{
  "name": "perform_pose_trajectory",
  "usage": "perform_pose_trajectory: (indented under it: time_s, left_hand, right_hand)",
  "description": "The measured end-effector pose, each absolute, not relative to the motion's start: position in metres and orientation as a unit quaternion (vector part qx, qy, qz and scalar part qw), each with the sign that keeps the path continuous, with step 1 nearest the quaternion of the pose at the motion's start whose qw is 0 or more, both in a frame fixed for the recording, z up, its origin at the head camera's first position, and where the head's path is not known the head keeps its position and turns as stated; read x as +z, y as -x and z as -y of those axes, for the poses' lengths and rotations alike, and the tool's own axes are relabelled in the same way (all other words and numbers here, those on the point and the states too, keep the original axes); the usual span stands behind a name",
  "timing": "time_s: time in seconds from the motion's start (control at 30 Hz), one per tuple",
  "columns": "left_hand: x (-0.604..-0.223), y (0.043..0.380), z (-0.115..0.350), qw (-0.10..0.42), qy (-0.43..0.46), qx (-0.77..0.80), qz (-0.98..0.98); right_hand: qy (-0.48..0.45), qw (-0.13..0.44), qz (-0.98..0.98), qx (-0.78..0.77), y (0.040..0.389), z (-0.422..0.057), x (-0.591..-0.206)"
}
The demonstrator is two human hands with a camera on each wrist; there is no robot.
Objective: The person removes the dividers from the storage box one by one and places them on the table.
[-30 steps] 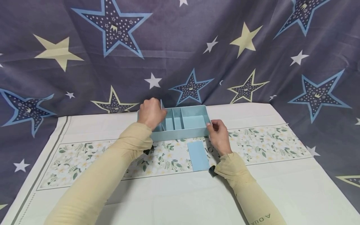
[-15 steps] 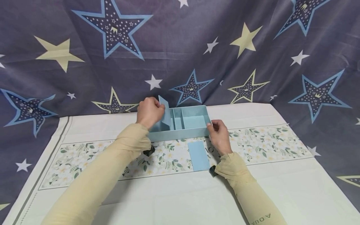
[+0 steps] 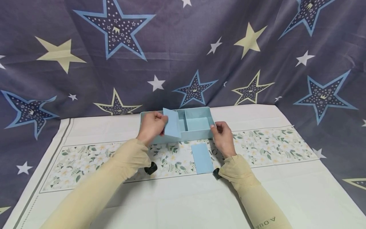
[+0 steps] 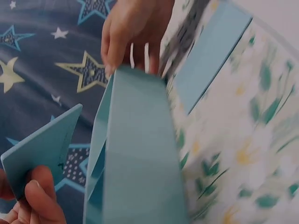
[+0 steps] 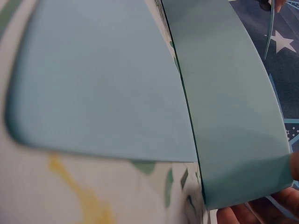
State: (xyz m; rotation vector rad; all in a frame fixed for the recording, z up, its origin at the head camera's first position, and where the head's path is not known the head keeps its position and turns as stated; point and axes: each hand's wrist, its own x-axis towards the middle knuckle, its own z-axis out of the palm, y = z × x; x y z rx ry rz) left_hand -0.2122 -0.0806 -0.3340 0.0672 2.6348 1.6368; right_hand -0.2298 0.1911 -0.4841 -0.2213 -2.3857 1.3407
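Observation:
My left hand (image 3: 151, 126) pinches a thin blue divider panel (image 3: 172, 123), holding it tilted above the left part of a light-blue organizer box (image 3: 197, 135). In the left wrist view, thumb and fingers grip one edge of the panel (image 4: 49, 144), apart from the box wall (image 4: 140, 149). At the box's right end, my right hand (image 3: 224, 140) holds the corner, thumb at the rim and fingers against the outside. A divider (image 3: 185, 120) stands inside the box; the panel and hand hide much of its left side.
A second blue panel (image 3: 202, 158) lies flat on the floral strip of the tablecloth (image 3: 274, 148), in front of the box. Behind the table hangs a dark star-patterned curtain (image 3: 177, 38). Black wrist devices (image 3: 150, 168) show below the sleeves.
My left hand has raised the divider panel out of the box and turned its face upward, drawing it slightly nearer. The right hand and the box have stayed in place.

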Motion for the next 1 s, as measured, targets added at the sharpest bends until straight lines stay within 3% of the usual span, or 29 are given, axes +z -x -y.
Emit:
perform_pose_trajectory:
  time_s: [0.4, 1.0]
  left_hand:
    - [-0.356, 0.175, 0.072, 0.132, 0.028, 0.602, -0.787]
    - [-0.392, 0.145, 0.065, 0.158, 0.003, 0.592, -0.79]
  right_hand:
    - [0.074, 0.195, 0.853, 0.478, 0.228, -0.191, -0.482]
    - [0.075, 0.195, 0.855, 0.475, 0.228, -0.192, -0.483]
